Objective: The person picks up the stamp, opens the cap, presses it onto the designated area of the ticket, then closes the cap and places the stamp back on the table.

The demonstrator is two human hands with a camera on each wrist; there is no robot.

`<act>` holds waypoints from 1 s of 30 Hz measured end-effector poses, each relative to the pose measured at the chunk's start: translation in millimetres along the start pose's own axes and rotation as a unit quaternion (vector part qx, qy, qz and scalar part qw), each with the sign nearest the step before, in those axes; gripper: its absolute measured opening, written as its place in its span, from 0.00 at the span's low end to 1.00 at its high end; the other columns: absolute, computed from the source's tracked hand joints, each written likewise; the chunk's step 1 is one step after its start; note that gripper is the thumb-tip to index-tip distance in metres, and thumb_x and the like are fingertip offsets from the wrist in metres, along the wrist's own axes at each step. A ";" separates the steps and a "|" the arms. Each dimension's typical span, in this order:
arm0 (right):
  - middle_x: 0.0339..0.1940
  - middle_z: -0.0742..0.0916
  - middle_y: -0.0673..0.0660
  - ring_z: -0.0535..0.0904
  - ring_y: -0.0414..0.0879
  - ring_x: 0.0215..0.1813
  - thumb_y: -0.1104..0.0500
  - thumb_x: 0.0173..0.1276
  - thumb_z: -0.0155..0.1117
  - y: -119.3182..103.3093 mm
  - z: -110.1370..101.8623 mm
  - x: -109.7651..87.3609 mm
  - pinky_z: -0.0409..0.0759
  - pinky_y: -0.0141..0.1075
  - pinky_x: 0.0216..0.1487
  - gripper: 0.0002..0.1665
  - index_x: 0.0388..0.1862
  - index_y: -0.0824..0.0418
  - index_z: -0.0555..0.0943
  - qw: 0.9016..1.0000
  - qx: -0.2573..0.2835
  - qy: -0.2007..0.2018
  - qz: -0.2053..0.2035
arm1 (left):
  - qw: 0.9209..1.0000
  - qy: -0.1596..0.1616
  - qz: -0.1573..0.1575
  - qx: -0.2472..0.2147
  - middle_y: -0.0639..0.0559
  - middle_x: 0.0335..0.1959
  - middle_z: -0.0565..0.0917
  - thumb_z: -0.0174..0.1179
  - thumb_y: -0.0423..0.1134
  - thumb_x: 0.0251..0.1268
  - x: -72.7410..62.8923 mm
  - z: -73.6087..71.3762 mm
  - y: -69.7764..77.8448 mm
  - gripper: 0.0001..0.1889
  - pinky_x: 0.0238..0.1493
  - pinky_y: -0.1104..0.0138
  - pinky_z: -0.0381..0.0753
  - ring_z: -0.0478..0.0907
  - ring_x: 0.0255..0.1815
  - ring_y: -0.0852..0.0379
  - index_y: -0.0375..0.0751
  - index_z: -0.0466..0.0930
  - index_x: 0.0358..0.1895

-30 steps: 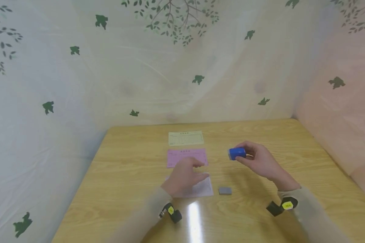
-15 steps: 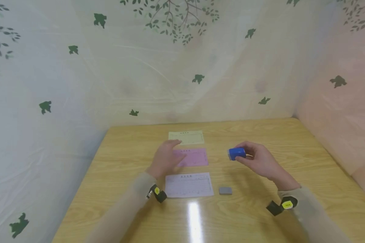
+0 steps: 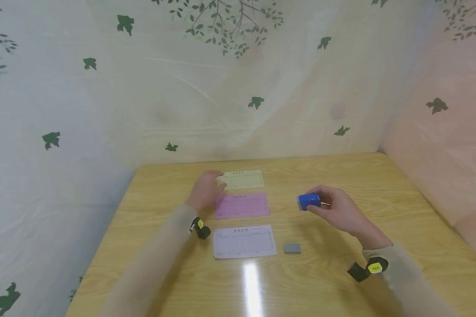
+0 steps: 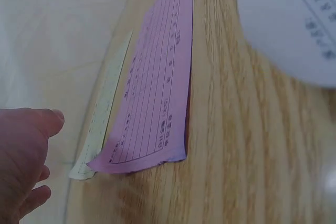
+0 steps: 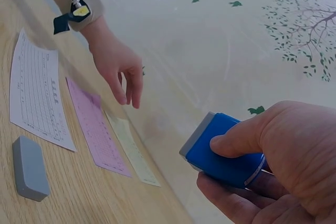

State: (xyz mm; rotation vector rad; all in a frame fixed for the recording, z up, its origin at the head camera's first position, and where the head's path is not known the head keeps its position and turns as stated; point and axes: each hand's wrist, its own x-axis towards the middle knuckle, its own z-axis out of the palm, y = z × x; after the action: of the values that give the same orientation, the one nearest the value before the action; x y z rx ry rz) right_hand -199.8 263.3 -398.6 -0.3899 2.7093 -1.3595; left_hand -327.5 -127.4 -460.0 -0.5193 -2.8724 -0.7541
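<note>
My right hand (image 3: 341, 213) holds a blue hand stamp (image 5: 218, 148) with a pale grey end, pinched between thumb and fingers above the table. Over the left end of the yellow printed slip (image 3: 243, 179), my left hand (image 3: 205, 190) hovers with loosely extended fingers and nothing in it. In the right wrist view those fingertips point down, apart from the paper. A pink slip (image 3: 242, 205) lies just nearer than the yellow one. Closest to the person is a white slip (image 3: 243, 241). To its right sits a small grey block (image 3: 292, 248), perhaps the stamp's cap.
The slips lie in a column on a wood-grain table (image 3: 325, 286). A pale curtain (image 3: 206, 101) with leaf and bird prints hangs behind and at the sides. Each wrist wears a black strap with a small camera.
My left hand has moved away from me and leftward, from over the white and pink slips to the yellow slip's left end. My right hand stays in place with the stamp.
</note>
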 end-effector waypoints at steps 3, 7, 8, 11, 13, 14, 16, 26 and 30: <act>0.62 0.86 0.66 0.84 0.65 0.66 0.62 0.76 0.68 0.2 -0.8 -1.2 0.91 0.46 0.60 0.17 0.61 0.62 0.81 1.000 -0.007 0.003 0.001 | 1.000 -0.012 0.006 0.007 0.37 0.71 0.81 0.64 0.43 0.77 8.3 2.7 -4.7 0.23 0.83 0.47 0.69 0.74 0.77 0.38 0.34 0.80 0.68; 0.63 0.86 0.67 0.84 0.65 0.67 0.62 0.77 0.68 0.0 -1.3 -2.3 0.91 0.47 0.61 0.17 0.61 0.62 0.81 1.000 -0.007 0.003 0.005 | 0.999 -0.032 -0.001 0.018 0.36 0.72 0.80 0.63 0.43 0.78 14.4 5.7 -8.1 0.24 0.84 0.46 0.68 0.73 0.77 0.38 0.36 0.79 0.70; 0.63 0.86 0.67 0.84 0.65 0.67 0.62 0.77 0.68 0.1 -1.3 -2.5 0.90 0.48 0.61 0.17 0.62 0.62 0.81 1.000 -0.006 0.002 0.006 | 0.999 -0.038 -0.003 0.020 0.35 0.72 0.79 0.63 0.43 0.78 15.2 6.1 -8.5 0.24 0.84 0.46 0.68 0.73 0.77 0.37 0.36 0.78 0.70; 0.63 0.86 0.67 0.83 0.66 0.68 0.62 0.77 0.68 0.7 -1.6 -3.5 0.90 0.49 0.62 0.17 0.62 0.62 0.81 1.000 -0.005 0.000 0.010 | 0.998 -0.058 -0.016 0.025 0.35 0.73 0.79 0.63 0.43 0.78 16.9 6.8 -9.4 0.25 0.83 0.45 0.68 0.73 0.77 0.37 0.35 0.77 0.71; 0.63 0.86 0.66 0.84 0.66 0.68 0.61 0.76 0.68 1.6 -2.1 -3.6 0.90 0.48 0.61 0.17 0.61 0.61 0.81 1.000 -0.005 -0.001 0.011 | 0.997 -0.070 -0.025 0.028 0.35 0.73 0.79 0.63 0.43 0.78 17.9 7.1 -9.9 0.25 0.83 0.45 0.69 0.73 0.77 0.37 0.35 0.77 0.71; 0.63 0.87 0.66 0.84 0.65 0.67 0.61 0.76 0.69 2.1 -2.4 -3.4 0.90 0.48 0.61 0.17 0.61 0.62 0.81 1.000 -0.006 -0.001 0.009 | 0.996 -0.075 -0.030 0.027 0.35 0.73 0.79 0.62 0.43 0.78 18.3 7.2 -10.2 0.25 0.83 0.45 0.69 0.73 0.77 0.37 0.35 0.76 0.72; 0.62 0.87 0.66 0.84 0.65 0.67 0.61 0.76 0.69 2.6 -3.5 -2.3 0.91 0.47 0.60 0.17 0.61 0.62 0.82 1.000 -0.010 0.001 0.002 | 0.996 -0.081 -0.037 0.027 0.35 0.72 0.79 0.62 0.44 0.79 19.7 8.0 -10.9 0.25 0.82 0.45 0.69 0.73 0.77 0.37 0.35 0.76 0.72; 0.60 0.88 0.64 0.85 0.63 0.66 0.61 0.76 0.69 2.5 -7.2 -1.3 0.91 0.42 0.58 0.16 0.60 0.61 0.82 1.000 -0.016 -0.002 0.003 | 0.994 -0.085 -0.019 0.063 0.35 0.68 0.83 0.62 0.42 0.78 26.2 11.4 -9.5 0.22 0.80 0.45 0.72 0.77 0.73 0.37 0.33 0.80 0.67; 0.58 0.88 0.65 0.86 0.63 0.64 0.62 0.75 0.69 5.4 0.2 -1.6 0.91 0.37 0.56 0.15 0.59 0.62 0.82 1.000 0.003 -0.008 -0.007 | 0.992 -0.098 -0.017 0.074 0.35 0.66 0.84 0.62 0.41 0.77 22.1 9.8 -7.5 0.21 0.78 0.45 0.75 0.78 0.71 0.36 0.33 0.81 0.66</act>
State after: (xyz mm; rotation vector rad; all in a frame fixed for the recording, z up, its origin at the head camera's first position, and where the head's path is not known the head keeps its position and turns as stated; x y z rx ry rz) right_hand -199.2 266.6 -403.1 -0.4179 2.6950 -1.3616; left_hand -351.1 -122.1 -467.4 -0.5547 -3.0947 -0.5149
